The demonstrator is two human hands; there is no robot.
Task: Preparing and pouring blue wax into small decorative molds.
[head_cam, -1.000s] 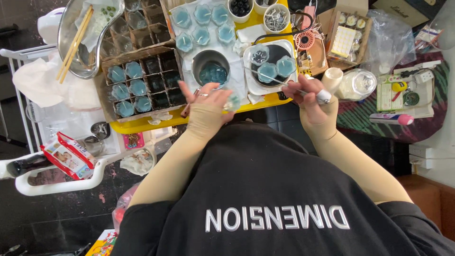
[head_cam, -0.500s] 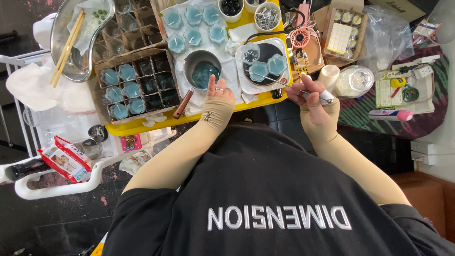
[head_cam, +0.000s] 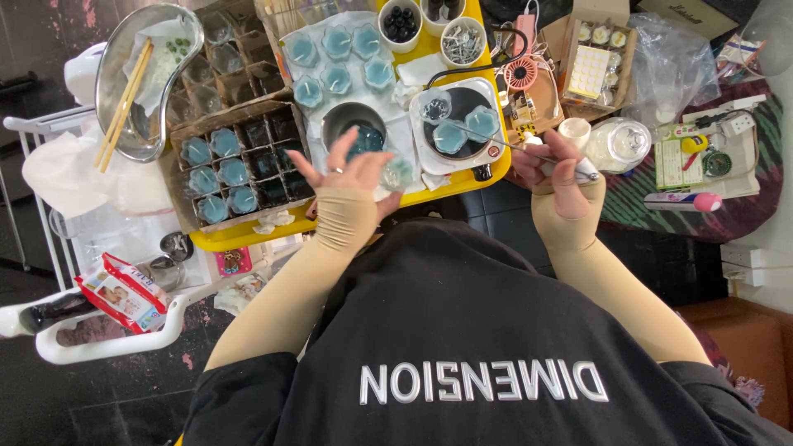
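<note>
My left hand [head_cam: 343, 169] hovers with fingers spread over a steel pot of blue wax [head_cam: 355, 132] on the yellow tray [head_cam: 248, 235]. Its thumb is beside a small clear glass cup [head_cam: 398, 173] that stands on white paper. My right hand [head_cam: 562, 177] is closed around a thin metal stick [head_cam: 487, 136] and a small white object. The stick's tip reaches over blue-filled glass cups [head_cam: 450, 136] on a round black hot plate [head_cam: 462, 103].
A cardboard divider box [head_cam: 235, 169] holds several blue-filled cups at the left. Several more such cups [head_cam: 339, 62] stand on paper at the back. A metal bowl with chopsticks [head_cam: 140, 78], a white trolley rail [head_cam: 107, 343], a jar [head_cam: 619, 144] and a pink fan [head_cam: 520, 74] surround the tray.
My left hand has lifted from the tray edge and spread its fingers over the pot. My right hand has stayed by the hot plate with the stick.
</note>
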